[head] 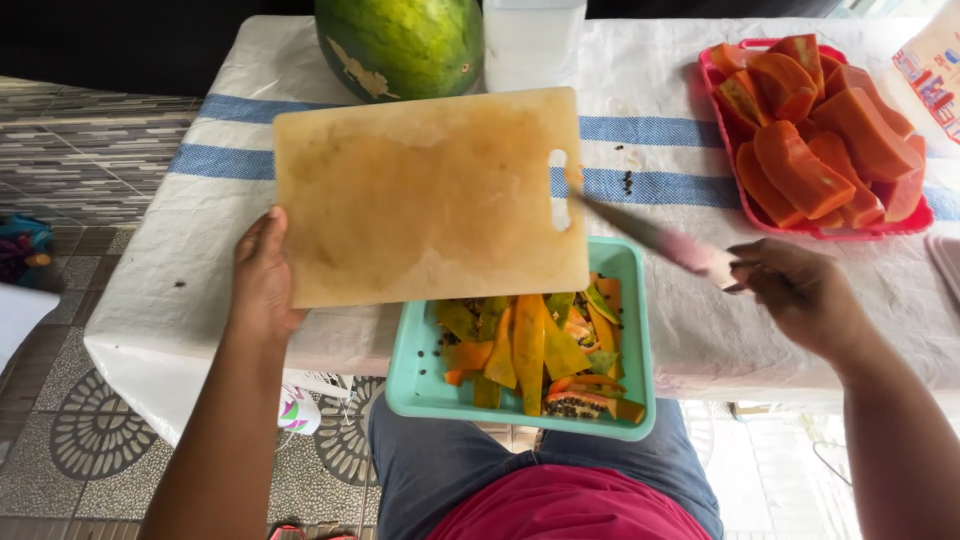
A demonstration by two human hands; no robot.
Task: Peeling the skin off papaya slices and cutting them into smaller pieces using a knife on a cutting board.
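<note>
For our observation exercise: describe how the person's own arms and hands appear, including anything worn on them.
Both arms are bare as far as the view shows, with no sleeves on the forearms. The left hand and right hand wear no gloves, and no rings, watch or bracelets can be seen.

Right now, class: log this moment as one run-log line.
left hand: holds cutting board tilted over teal tray of papaya peels | right hand: holds knife | red tray: peeled papaya

Board (pixel 430 195) sits over the tub (pixel 415 385) of peels (pixel 530 350); melon (pixel 400 40) at twelve, papaya tray (pixel 725 150) at two.
</note>
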